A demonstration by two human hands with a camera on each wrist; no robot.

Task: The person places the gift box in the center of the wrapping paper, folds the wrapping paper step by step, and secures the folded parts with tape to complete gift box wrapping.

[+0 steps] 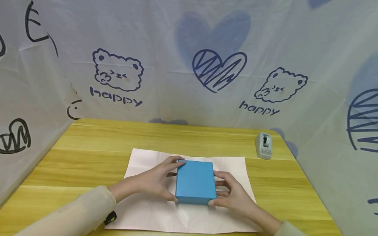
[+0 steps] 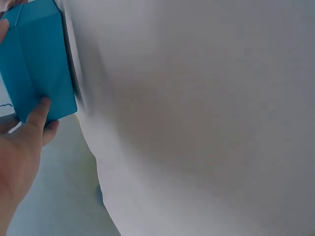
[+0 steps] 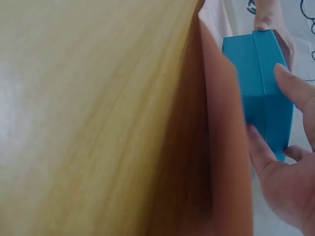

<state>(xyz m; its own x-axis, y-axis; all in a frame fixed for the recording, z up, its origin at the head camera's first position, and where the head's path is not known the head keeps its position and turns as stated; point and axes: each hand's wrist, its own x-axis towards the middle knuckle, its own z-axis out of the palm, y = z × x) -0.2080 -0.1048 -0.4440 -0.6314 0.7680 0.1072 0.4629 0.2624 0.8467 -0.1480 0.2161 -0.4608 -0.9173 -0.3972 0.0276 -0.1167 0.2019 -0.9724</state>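
Observation:
A blue lidded box [image 1: 196, 179] sits over the middle of a pale pink sheet of paper [image 1: 150, 214] in the head view. My left hand [image 1: 153, 180] grips its left side, thumb at the near corner and a finger at the far corner. On the other side my right hand [image 1: 234, 195] holds the box, with the thumb at the near right corner and fingers along the right side. The left wrist view shows fingers against the box [image 2: 42, 64]. In the right wrist view, the lid seam of the box [image 3: 261, 83] shows between both hands.
A grey tape dispenser [image 1: 263, 146] stands at the back right of the wooden table [image 1: 97, 147]. Under the left sleeve a small black object [image 1: 110, 217] lies at the paper's edge. White curtains with drawings [image 1: 165, 88] surround the table. The paper's near edge [image 3: 224, 147] curls up.

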